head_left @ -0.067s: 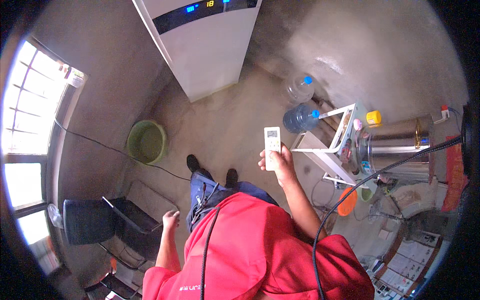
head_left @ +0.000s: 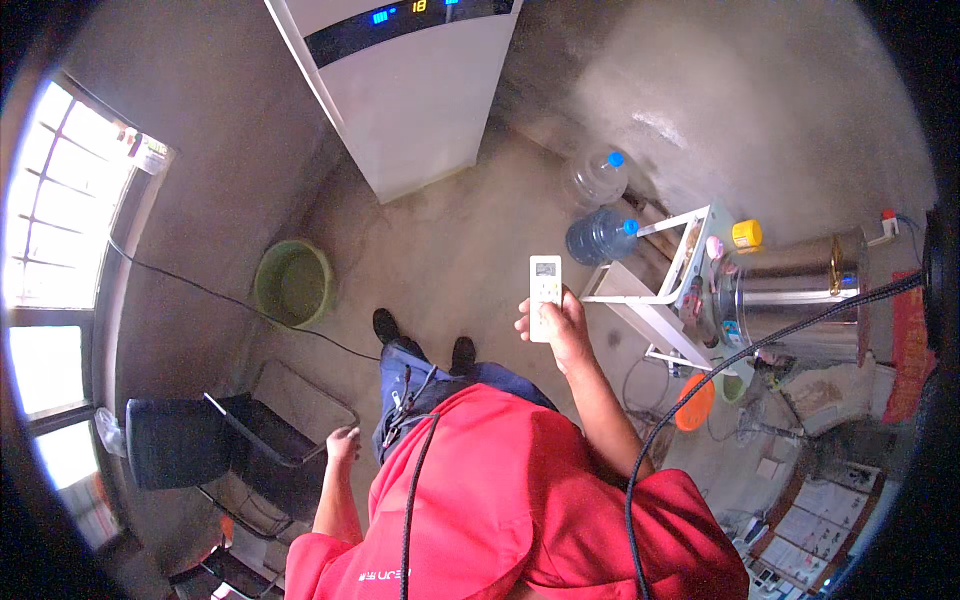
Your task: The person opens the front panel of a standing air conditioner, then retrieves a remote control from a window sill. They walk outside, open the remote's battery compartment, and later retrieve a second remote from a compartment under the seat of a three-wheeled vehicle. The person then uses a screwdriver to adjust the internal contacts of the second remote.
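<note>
A white remote control [head_left: 546,270] with a small grey display stands upright in my right hand [head_left: 563,330]. My fingers and thumb wrap around its lower half, so part of its keypad is covered. Low at my left side hangs my left hand [head_left: 343,443], its fingers loosely curled with nothing visible in them. It is nearest to the metal armrest of a black chair [head_left: 180,443]. Ahead of me rises a tall white floor-standing air conditioner [head_left: 420,110] with a lit display on its dark band.
A green basin [head_left: 294,283] sits on the floor at left, with a thin cable [head_left: 200,285] running past it. To the right are a clear water jug [head_left: 598,180], a blue jug [head_left: 598,238], a white rack [head_left: 650,300] and a metal drum [head_left: 795,295]. A black cord [head_left: 770,340] crosses at right.
My left hand has dipped very slightly beside the chair. The right hand and the remote control stay practically where they were.
</note>
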Demonstrator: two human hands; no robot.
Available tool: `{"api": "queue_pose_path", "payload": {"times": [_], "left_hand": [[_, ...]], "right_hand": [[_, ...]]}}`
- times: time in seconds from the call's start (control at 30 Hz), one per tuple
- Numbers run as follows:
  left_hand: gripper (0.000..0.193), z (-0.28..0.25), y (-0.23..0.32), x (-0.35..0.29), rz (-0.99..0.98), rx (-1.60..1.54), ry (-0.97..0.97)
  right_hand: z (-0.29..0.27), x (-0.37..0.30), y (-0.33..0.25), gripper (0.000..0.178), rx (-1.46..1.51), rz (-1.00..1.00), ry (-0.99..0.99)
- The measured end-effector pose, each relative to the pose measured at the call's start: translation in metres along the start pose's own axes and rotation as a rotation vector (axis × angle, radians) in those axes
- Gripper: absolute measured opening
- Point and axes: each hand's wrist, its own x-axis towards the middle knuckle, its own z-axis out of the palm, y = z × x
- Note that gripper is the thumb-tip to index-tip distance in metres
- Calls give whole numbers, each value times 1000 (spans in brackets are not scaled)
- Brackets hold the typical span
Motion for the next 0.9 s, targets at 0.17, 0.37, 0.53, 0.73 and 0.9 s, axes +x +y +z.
{"api": "queue_pose_path", "payload": {"times": [0.17,0.37,0.53,0.73,0.9], "left_hand": [[37,0,-40,5,-343,92,105],[38,11,-48,16,-94,-172,-5],[46,20,-41,23,113,-183,-32],[46,26,-35,24,61,-150,-4],[42,28,-38,20,-12,-118,19]], "right_hand": [[-5,-3,9,26,-22,63,-7],[-11,-9,15,35,-46,149,1],[-16,-12,18,35,-95,109,-27],[-19,-13,18,32,-95,125,-54],[-22,-12,18,32,-105,150,-45]]}}
